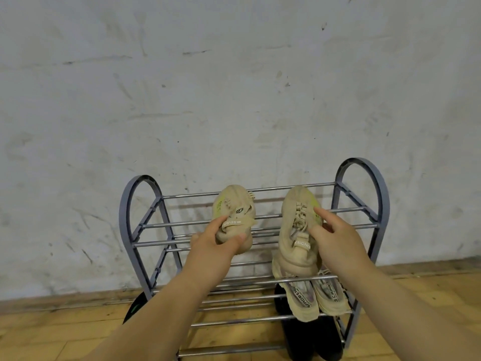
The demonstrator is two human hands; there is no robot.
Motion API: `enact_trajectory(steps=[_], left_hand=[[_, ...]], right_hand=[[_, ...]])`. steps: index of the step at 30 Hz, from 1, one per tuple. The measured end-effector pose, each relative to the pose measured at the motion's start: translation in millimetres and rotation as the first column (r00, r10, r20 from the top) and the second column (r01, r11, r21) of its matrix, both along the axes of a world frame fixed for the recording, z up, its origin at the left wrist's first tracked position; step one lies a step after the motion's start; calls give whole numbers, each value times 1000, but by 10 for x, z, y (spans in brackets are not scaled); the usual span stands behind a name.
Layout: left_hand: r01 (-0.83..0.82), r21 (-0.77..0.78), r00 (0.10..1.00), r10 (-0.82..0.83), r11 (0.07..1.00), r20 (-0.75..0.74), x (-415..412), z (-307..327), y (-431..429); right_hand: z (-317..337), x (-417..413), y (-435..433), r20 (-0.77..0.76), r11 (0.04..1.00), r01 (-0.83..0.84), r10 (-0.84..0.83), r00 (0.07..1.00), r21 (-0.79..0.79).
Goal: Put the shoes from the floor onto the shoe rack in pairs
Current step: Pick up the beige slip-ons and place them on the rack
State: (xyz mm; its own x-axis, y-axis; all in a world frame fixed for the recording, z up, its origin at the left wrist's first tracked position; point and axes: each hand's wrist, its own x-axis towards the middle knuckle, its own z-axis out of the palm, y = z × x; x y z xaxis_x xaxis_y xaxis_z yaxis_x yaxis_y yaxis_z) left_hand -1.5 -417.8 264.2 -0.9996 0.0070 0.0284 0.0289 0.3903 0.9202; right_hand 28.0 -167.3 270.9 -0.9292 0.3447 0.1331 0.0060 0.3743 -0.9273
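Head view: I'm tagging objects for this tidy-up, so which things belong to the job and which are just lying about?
Job: shoe rack; left hand gripping one beige shoe; right hand holding the other beige shoe; shelved beige pair; black shoes, low right; dark shoe, low left.
Just there: wall; wooden floor.

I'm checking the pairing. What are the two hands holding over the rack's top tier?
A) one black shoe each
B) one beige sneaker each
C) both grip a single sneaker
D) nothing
B: the left hand grips a beige sneaker, and the right hand holds its matching sneaker.
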Motion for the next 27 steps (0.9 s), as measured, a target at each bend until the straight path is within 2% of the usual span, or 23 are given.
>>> enact_trajectory(steps=[6,9,12,17,20,24,27], left_hand=[[22,220,998,-34,975,49,-3,36,18],[51,273,992,-80,961,97,-5,31,-28],[66,343,982,-123,937,147,-23,11,-77],[54,460,981,-132,886,139,-18,-6,-110],[74,451,987,-131,889,95,61,15,-89],[209,354,976,-217,912,-18,303,118,-54],[276,351,959,-280,895,-41,539,178,-45]], right_hand=[[-28,14,52,92,999,-43,43,995,-11],[-103,33,84,144,980,-101,126,982,-171],[-137,70,110,153,919,-142,211,965,-368],[-146,124,123,129,889,-139,214,968,-437],[-67,211,187,108,865,-149,226,968,-480],[41,497,385,121,881,-205,280,952,-427],[90,779,599,146,872,-233,321,936,-430]])
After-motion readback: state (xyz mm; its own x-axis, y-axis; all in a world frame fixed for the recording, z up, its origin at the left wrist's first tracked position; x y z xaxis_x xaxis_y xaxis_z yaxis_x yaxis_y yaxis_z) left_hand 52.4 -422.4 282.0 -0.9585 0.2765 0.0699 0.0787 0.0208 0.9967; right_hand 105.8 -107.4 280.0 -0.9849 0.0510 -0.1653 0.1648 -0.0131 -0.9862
